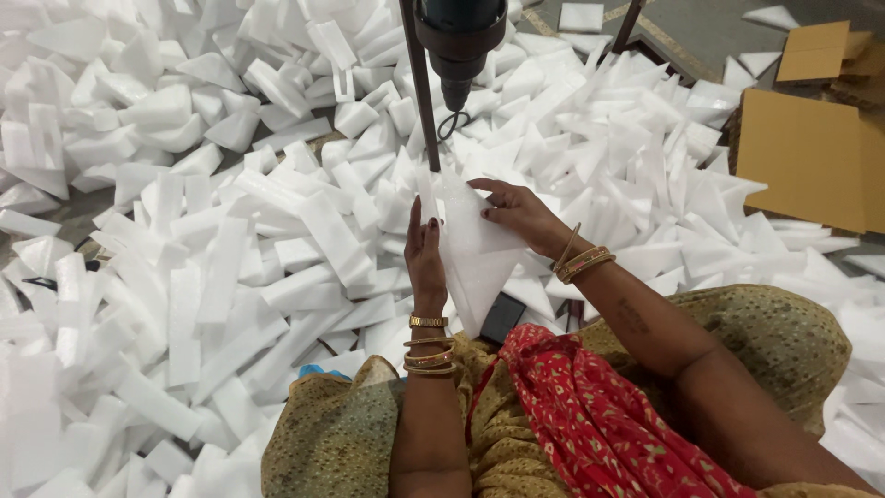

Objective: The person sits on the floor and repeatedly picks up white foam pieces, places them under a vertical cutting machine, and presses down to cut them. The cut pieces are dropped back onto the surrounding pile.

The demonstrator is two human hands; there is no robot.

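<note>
Now a white foam sheet [475,249] is held up between the left hand [424,258] and the right hand [521,214], both pinched on its edges, and is best kept flat under the hanging tool [458,46].

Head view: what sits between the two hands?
A white foam sheet, folded to a point, held between the left hand and right hand, under the dark tool nozzle. Seen in the head view.

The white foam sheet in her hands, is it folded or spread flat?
Folded: both hands hold the foam sheet in a pointed triangular shape.
</note>
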